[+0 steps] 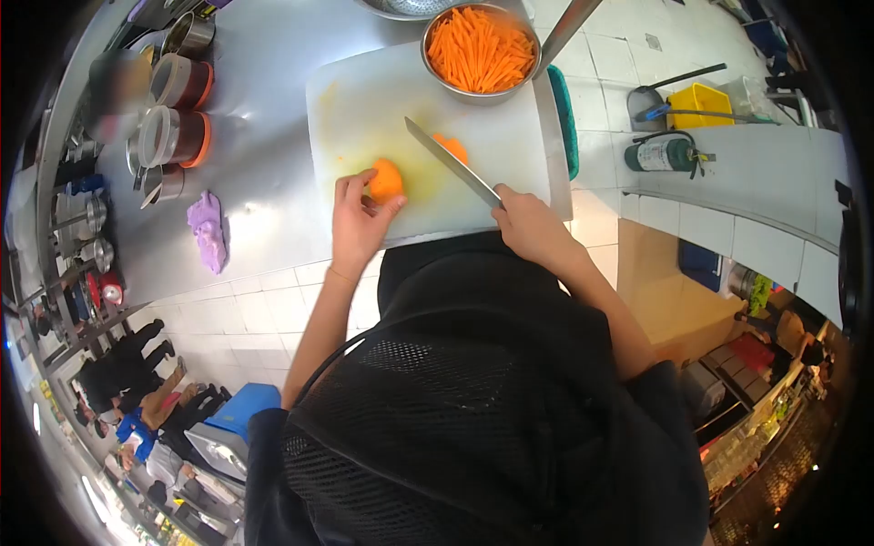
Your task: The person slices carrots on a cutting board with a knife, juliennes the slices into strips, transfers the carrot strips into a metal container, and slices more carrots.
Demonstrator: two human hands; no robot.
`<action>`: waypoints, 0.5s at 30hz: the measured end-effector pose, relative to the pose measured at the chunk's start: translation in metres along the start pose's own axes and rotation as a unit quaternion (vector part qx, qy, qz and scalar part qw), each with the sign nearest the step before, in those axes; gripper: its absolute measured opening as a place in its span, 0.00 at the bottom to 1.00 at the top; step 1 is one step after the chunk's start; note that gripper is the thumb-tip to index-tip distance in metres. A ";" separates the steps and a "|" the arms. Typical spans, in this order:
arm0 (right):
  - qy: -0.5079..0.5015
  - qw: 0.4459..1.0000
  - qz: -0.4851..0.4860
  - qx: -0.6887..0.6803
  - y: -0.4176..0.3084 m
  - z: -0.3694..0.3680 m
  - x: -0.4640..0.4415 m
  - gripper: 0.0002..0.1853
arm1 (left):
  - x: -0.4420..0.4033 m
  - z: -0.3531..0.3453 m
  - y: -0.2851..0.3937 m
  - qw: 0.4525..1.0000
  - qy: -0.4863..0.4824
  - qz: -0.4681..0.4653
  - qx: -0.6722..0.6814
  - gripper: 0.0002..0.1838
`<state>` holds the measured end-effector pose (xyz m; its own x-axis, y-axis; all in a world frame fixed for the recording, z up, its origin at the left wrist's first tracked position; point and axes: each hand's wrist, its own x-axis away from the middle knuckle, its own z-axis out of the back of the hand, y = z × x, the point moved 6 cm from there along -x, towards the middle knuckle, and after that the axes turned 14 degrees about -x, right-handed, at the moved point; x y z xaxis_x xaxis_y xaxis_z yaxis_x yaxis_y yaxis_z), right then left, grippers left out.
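Observation:
On the white cutting board [341, 118], my left hand [360, 221] grips a round orange piece [386, 181] between thumb and fingers. My right hand [531, 226] is closed round the handle of a large knife [452, 164], whose blade points up and to the left. Partly behind the blade lies another orange piece [452, 147], apart from the one in my left hand. A metal bowl [426, 65] full of orange strips [480, 51] stands at the board's top right corner. Yellowish stains mark the board's middle.
Containers with dark red contents [173, 136] and metal pots [189, 35] stand at the left of the steel table [259, 173]. A crumpled purple cloth [208, 232] lies nearer its front edge. Several people are at the lower left. A fire extinguisher [660, 155] is at the right.

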<state>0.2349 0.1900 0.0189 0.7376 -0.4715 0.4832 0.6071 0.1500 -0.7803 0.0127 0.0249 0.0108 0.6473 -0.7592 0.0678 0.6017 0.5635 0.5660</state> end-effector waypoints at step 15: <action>-0.014 0.990 0.080 0.112 -0.020 -0.014 -0.008 0.08 | -0.001 -0.006 0.047 0.999 -0.020 -0.040 -0.004 0.14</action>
<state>0.2127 0.1780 0.0252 0.8363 -0.4017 0.3733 0.5289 0.4114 -0.7422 0.0429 0.0541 0.0318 0.5783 -0.8139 0.0553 0.6546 0.5034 0.5640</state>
